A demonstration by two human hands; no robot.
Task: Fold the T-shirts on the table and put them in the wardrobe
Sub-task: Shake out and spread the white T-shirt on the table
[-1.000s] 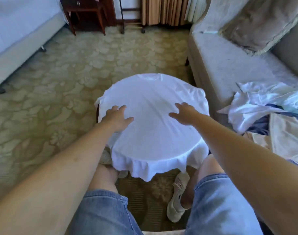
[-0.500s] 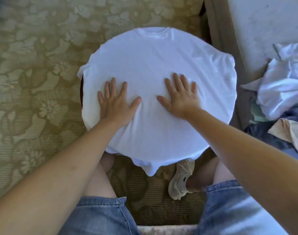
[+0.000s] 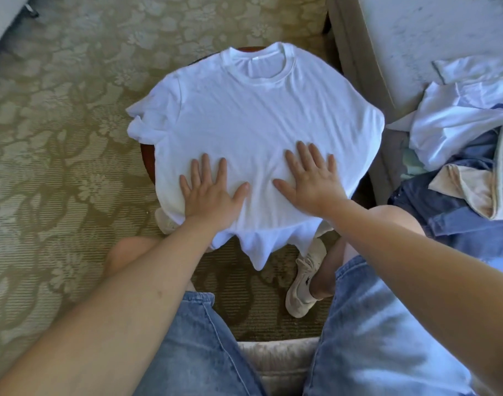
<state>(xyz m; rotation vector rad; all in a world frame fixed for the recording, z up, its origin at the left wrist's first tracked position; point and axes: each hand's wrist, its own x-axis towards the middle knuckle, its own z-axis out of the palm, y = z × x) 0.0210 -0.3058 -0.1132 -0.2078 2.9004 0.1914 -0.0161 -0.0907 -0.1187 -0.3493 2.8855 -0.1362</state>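
A white T-shirt [image 3: 256, 110] lies spread flat over a small round dark-wood table [image 3: 146, 161], collar at the far side, hem hanging off the near edge. Its left sleeve is bunched at the table's left edge. My left hand [image 3: 210, 192] lies flat on the shirt's lower left part with fingers spread. My right hand [image 3: 310, 178] lies flat on the lower right part, fingers spread too. Both palms press the fabric; neither grips it.
To the right, on a pale sofa [image 3: 416, 30], lies a heap of clothes [image 3: 467, 144], white, blue and beige. Patterned carpet [image 3: 58, 138] surrounds the table. My knees in denim shorts and white shoes [image 3: 304, 278] are under the table's near side.
Both hands have slid toward me down the shirt, from its middle to its lower part. The camera tipped down and the collar now shows at the far side.
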